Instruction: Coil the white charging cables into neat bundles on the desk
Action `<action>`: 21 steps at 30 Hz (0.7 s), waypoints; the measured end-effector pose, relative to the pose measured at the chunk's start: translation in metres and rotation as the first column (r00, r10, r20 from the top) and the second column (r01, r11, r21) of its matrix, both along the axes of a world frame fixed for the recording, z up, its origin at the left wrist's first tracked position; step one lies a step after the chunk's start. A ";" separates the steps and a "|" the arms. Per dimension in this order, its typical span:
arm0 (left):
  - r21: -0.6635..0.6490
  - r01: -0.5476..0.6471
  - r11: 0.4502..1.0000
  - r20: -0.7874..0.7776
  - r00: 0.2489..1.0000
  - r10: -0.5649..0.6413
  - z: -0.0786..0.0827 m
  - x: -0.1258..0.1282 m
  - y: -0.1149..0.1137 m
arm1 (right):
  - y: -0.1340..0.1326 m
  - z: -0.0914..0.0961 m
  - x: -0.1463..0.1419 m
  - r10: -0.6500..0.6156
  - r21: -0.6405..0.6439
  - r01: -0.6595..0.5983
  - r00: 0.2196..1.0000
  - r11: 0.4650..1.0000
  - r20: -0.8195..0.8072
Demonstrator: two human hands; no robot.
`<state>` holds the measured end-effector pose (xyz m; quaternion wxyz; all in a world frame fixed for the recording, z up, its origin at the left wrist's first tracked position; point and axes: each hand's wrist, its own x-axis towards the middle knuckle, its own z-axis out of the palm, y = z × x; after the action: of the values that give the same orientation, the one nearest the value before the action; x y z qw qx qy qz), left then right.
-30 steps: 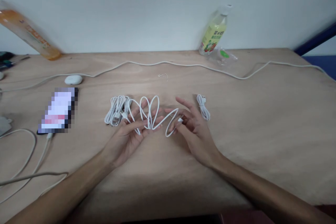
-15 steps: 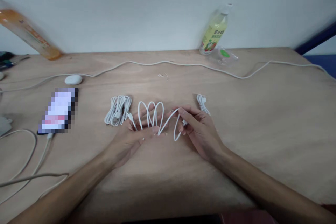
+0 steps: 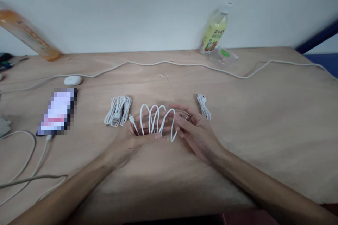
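Observation:
Between my hands a white USB cable [image 3: 150, 119] hangs in several loose loops. My left hand [image 3: 132, 139] is closed on the loops, thumb across the front and fingers behind them. One small plug [image 3: 131, 119] of the cable sticks up beside the left fingers. My right hand [image 3: 196, 128] pinches the cable's other end, with a metal connector partly showing among the fingers. Behind my left hand lie bundled white cables [image 3: 117, 110]. Another tied white cable [image 3: 203, 106] with a USB plug rests just beyond my right hand.
A phone [image 3: 58, 110] with a charging lead and a white earbud case [image 3: 72, 80] are at the left. A long white cord [image 3: 185, 64] crosses the back. An orange drink bottle [image 3: 31, 35], a yellow one [image 3: 214, 31] and a plastic wrapper [image 3: 224, 55] stand or lie near the wall.
My right hand has come closer to my left, bringing the cable end with it. The last loop is now narrower and nearer the other loops.

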<state>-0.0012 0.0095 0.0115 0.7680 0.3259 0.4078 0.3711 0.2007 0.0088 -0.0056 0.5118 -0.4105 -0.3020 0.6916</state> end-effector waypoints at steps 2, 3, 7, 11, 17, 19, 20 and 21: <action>-0.016 -0.031 0.999 0.035 0.999 0.032 -0.001 0.000 0.001 | -0.001 0.000 0.000 -0.005 0.003 0.005 1.000 1.000 -0.020; -0.020 -0.043 0.999 0.049 0.998 0.044 -0.001 0.000 0.001 | -0.001 -0.001 0.000 -0.005 0.010 0.005 1.000 1.000 -0.019; -0.028 -0.052 0.998 0.082 0.995 0.054 -0.001 -0.001 0.000 | -0.001 -0.005 0.001 -0.004 0.052 0.004 1.000 0.999 0.003; -0.022 -0.062 0.998 0.103 0.993 0.064 0.002 -0.001 -0.001 | -0.002 -0.012 0.002 0.034 0.072 -0.036 0.999 0.997 0.034; -0.015 -0.068 0.998 0.138 0.988 0.069 0.006 -0.002 -0.001 | -0.005 -0.016 0.001 0.140 0.081 -0.140 0.990 0.987 0.010; -0.015 -0.076 0.997 0.151 0.985 0.078 0.007 -0.003 -0.001 | -0.006 -0.014 0.000 0.163 0.045 -0.162 0.986 0.986 -0.030; -0.015 -0.077 0.997 0.158 0.984 0.078 0.008 -0.003 -0.001 | -0.006 -0.013 -0.001 0.180 0.036 -0.179 0.982 0.983 -0.052; -0.015 -0.077 0.997 0.165 0.983 0.079 0.008 -0.003 -0.002 | -0.006 -0.012 -0.002 0.205 0.036 -0.203 0.976 0.979 -0.076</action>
<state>-0.0039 0.0080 0.0194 0.7855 0.2746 0.3566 0.4249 0.1988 0.0024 -0.0178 0.4555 -0.3423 -0.3319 0.7518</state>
